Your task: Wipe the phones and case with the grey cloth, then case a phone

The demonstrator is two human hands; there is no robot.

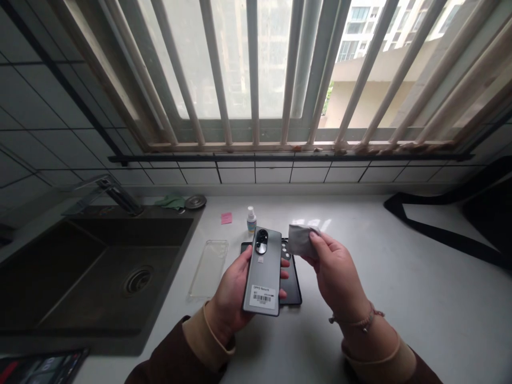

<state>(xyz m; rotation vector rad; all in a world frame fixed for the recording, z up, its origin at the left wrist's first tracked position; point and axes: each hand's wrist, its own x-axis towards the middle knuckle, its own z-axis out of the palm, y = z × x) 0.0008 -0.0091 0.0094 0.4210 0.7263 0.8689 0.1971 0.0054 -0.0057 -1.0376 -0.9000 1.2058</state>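
A silver smartphone (267, 272), its back and camera bump facing up, rests in my left hand (234, 288), which is closed around its sides. A white barcode label is stuck near its lower end. My right hand (338, 269) pinches a folded grey cloth (301, 240) just right of the phone, apart from it. Beneath the phone, a black phone case (294, 282) lies on the counter, partly hidden. To the left is a clear phone case (208, 269). Behind the phone stands a small white spray bottle (251, 220).
On the left is a dark sink (168, 277) with a chrome faucet (118, 194). A green cloth (171, 201), a metal drain strainer (196, 201) and a pink note (226, 218) lie behind. A black strap (416, 226) crosses the counter (400, 298) at right. Window bars rise behind.
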